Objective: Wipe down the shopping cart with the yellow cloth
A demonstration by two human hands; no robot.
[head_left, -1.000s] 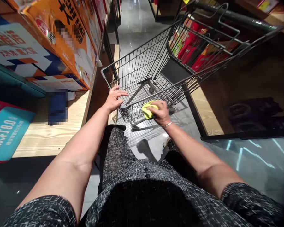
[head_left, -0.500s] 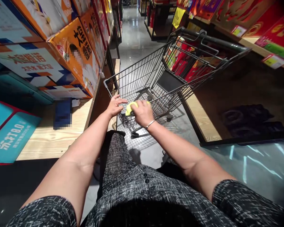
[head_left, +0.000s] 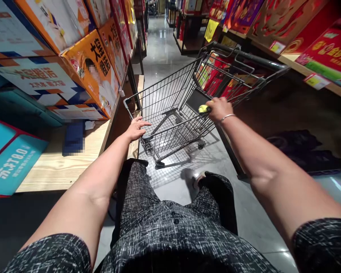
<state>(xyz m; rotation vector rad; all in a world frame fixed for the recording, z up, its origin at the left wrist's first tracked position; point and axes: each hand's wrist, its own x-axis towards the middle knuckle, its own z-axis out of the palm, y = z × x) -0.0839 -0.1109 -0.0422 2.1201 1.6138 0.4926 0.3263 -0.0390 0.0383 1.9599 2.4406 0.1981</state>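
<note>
Over to the head view, and straight to the shopping cart (head_left: 197,100), standing aslant, front end toward the left, handle (head_left: 252,57) up at the far right. On the near upper edge, well along toward the handle: the right hand (head_left: 220,110), curled tight, fingers closed around a bunched yellow cloth (head_left: 204,109), only a small wad of it poking out past the knuckles, right beside that edge. Silver bracelet (head_left: 227,116) on the wrist. Across at the front end, the left hand (head_left: 135,129): at the near corner of the rim, fingers loose and spread, index stretched out over the basket. Behind the wire near the handle, red packages (head_left: 216,76); inside the cart or beyond it, impossible to tell. Down below, small dark wheels (head_left: 159,163) on a shiny grey floor (head_left: 173,187). Off to the left, a pale wooden shelf (head_left: 57,170) carrying stacked orange boxes (head_left: 93,76), a turquoise box (head_left: 14,163) at the near end, and between them a dark blue item (head_left: 74,136), blurred out. Up on the right, red boxes (head_left: 329,49) in a row, price tags (head_left: 316,80) along the shelf front, a yellow sign (head_left: 211,30) hanging farther back.
</note>
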